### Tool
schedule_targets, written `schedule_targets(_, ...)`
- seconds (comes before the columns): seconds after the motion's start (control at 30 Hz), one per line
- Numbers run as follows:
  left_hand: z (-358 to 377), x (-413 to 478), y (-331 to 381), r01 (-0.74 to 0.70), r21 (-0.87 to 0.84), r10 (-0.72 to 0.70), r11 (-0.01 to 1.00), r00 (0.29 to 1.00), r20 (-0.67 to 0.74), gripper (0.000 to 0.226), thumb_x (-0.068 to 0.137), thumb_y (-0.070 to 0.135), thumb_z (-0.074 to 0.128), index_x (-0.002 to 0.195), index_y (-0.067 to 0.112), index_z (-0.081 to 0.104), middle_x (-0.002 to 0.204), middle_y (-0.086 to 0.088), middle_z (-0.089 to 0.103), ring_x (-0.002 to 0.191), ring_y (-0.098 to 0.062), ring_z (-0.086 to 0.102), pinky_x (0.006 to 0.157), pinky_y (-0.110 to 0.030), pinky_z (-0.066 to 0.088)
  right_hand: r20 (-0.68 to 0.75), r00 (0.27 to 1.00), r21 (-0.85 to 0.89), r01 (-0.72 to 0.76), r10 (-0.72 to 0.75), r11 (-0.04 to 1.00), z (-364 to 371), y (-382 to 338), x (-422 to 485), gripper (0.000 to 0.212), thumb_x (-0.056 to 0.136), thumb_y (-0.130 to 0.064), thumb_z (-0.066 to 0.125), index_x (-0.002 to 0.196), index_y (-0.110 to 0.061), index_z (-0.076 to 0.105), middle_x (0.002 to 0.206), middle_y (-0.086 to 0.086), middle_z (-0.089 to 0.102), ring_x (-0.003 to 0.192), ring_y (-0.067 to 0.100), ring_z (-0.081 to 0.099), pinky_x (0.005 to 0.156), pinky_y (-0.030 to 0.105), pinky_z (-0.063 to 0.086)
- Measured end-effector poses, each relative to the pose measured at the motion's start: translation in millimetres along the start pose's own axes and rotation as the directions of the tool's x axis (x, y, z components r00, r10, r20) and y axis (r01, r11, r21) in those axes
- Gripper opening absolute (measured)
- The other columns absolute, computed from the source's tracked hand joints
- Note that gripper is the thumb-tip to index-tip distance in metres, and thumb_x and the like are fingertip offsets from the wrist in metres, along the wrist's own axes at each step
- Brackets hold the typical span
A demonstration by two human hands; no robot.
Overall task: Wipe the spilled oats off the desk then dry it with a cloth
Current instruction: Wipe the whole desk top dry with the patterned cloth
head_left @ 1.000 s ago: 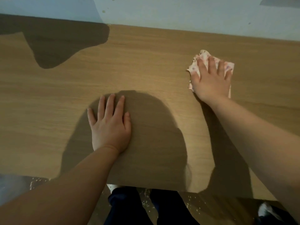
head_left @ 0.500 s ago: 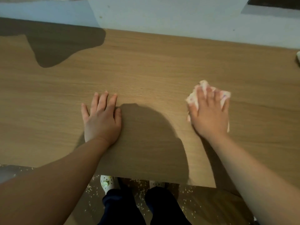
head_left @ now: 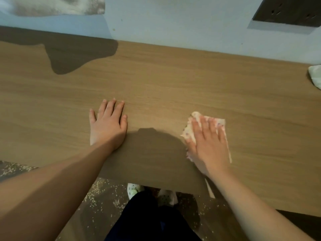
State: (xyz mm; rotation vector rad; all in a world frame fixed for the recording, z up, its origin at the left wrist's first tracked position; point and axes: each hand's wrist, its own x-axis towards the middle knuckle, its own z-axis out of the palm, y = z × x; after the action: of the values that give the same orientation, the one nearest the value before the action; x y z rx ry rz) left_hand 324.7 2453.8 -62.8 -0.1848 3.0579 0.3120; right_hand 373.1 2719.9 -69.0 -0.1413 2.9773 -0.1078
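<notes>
Down on the floor, nearest the head camera, I see pale oats [head_left: 97, 193] scattered past counting on both sides of the person's dark trousers [head_left: 147, 218]. Two light shoes peek out below the desk's front edge, one [head_left: 133, 189] on the left and one [head_left: 166, 197] on the right.

Above them is a single wooden desk [head_left: 173, 80], and I count two bare hands on its top, both reaching in from the near side. The left hand [head_left: 107, 126] lies palm down on bare wood with its fingers straight and slightly spread, holding nothing. The right hand [head_left: 208, 141] is well apart from it, to the right, also flat with straight fingers, and it presses down on the one patterned cloth [head_left: 188, 133].

That cloth lies flat on the desk near the front edge, right of centre. From the parts that show around the hand, its long axis runs from the near edge towards the wall, in line with the fingers. Its far end pokes out just past the fingertips, and the middle is hidden beneath the palm.

Farther back, one pale crumpled item [head_left: 315, 76] sits at the desk's right edge, cut off by the frame; I cannot tell what it is. Beyond the desk is a light wall [head_left: 173, 23] with one dark panel [head_left: 286, 11] at the upper right.
</notes>
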Motion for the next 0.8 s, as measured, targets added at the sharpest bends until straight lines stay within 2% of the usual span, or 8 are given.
schedule_targets(0.13, 2.7, 0.6, -0.8, -0.002, 0.004, 0.002, 1.000, 1.000, -0.001, 0.050, 0.098, 0.036, 0.030, 0.147, 0.029, 0.025, 0.157, 0.003, 0.017, 0.145, -0.017, 0.004, 0.116, -0.049, 0.000, 0.000, 0.951, 0.086, -0.308, 0.309, 0.947, -16.8, -6.0, 24.4, 0.060, 0.098, -0.046, 0.012, 0.149, -0.020, -0.007, 0.157, 0.006, -0.007, 0.143, 0.024, -0.009, 0.116, 0.045, -0.004)
schedule_targets(0.23, 4.2, 1.4, -1.3, -0.008, 0.007, 0.008, 1.000, 1.000, -0.006, 0.050, 0.098, 0.035, 0.030, 0.147, 0.027, 0.026, 0.157, 0.001, 0.018, 0.145, -0.019, 0.005, 0.115, -0.050, 0.001, -0.034, 0.998, 0.159, 0.060, -0.056, 0.985, -5.3, -77.2, -13.9, 0.060, 0.098, -0.040, 0.028, 0.150, -0.022, 0.005, 0.157, 0.004, 0.008, 0.144, 0.023, 0.003, 0.116, 0.043, 0.009)
schedule_targets(0.3, 5.7, 1.3, -2.2, -0.034, 0.004, 0.034, 0.999, 0.999, -0.027, 0.049, 0.098, 0.033, 0.032, 0.146, 0.024, 0.030, 0.155, -0.002, 0.023, 0.145, -0.022, 0.009, 0.114, -0.053, 0.004, -0.053, 0.942, 0.126, 0.336, -0.332, 0.934, 6.1, -102.5, -48.7, 0.057, 0.097, -0.045, 0.027, 0.148, -0.021, 0.019, 0.154, 0.005, 0.020, 0.143, 0.026, 0.014, 0.115, 0.046, 0.014)
schedule_targets(0.4, 7.0, -0.6, -2.3, -0.046, 0.007, 0.046, 0.999, 0.997, -0.063, 0.051, 0.096, 0.035, 0.028, 0.144, 0.021, 0.036, 0.153, -0.006, 0.029, 0.143, -0.026, 0.016, 0.113, -0.057, 0.008, -0.042, 0.909, -0.004, 0.415, -0.415, 0.910, 16.0, -72.7, -37.4, 0.056, 0.095, -0.046, 0.034, 0.145, -0.022, 0.029, 0.152, 0.002, 0.026, 0.141, 0.025, 0.021, 0.114, 0.049, 0.016)
schedule_targets(0.5, 4.7, -1.5, -1.0, -0.042, 0.023, 0.042, 0.999, 0.999, -0.007, 0.052, 0.097, 0.038, 0.026, 0.146, 0.023, 0.030, 0.155, -0.006, 0.024, 0.145, -0.025, 0.011, 0.114, -0.056, 0.005, -0.073, 0.994, -0.127, 0.065, -0.075, 0.990, 3.0, -19.5, 9.6, 0.058, 0.098, -0.046, 0.027, 0.149, -0.023, 0.012, 0.154, 0.005, 0.012, 0.140, 0.027, 0.015, 0.111, 0.049, 0.011)
schedule_targets(0.6, 2.2, -0.9, -2.4, -0.065, 0.045, 0.064, 0.997, 0.997, 0.042, 0.053, 0.096, 0.046, 0.028, 0.147, 0.029, 0.026, 0.157, -0.005, 0.018, 0.145, -0.026, 0.003, 0.114, -0.056, 0.002, 0.019, 0.945, 0.045, -0.328, 0.327, 0.944, -9.5, -5.6, 34.5, 0.057, 0.097, -0.048, 0.003, 0.149, -0.026, -0.008, 0.156, 0.005, -0.005, 0.143, 0.028, -0.005, 0.115, 0.049, -0.001)
schedule_targets(0.67, 0.8, -2.1, -4.2, -0.122, 0.039, 0.120, 0.992, 0.991, 0.051, 0.048, 0.097, 0.046, 0.030, 0.143, 0.034, 0.036, 0.155, -0.005, 0.025, 0.144, -0.031, 0.008, 0.112, -0.060, 0.004, -0.048, 0.980, 0.018, -0.193, 0.194, 0.981, -1.3, -38.0, 21.3, 0.058, 0.097, -0.049, -0.001, 0.149, -0.024, 0.000, 0.155, 0.010, 0.007, 0.142, 0.035, 0.010, 0.113, 0.055, 0.007)
schedule_targets(0.8, -3.1, -3.8, -2.9, -0.187, 0.038, 0.185, 0.982, 0.981, 0.051, 0.044, 0.097, 0.039, 0.032, 0.138, 0.031, 0.046, 0.151, -0.007, 0.034, 0.142, -0.037, 0.017, 0.109, -0.065, 0.010, -0.074, 0.948, 0.092, 0.316, -0.310, 0.944, 15.1, -104.7, -46.2, 0.052, 0.093, -0.048, 0.035, 0.142, -0.030, 0.033, 0.149, 0.000, 0.033, 0.137, 0.029, 0.030, 0.111, 0.050, 0.020)
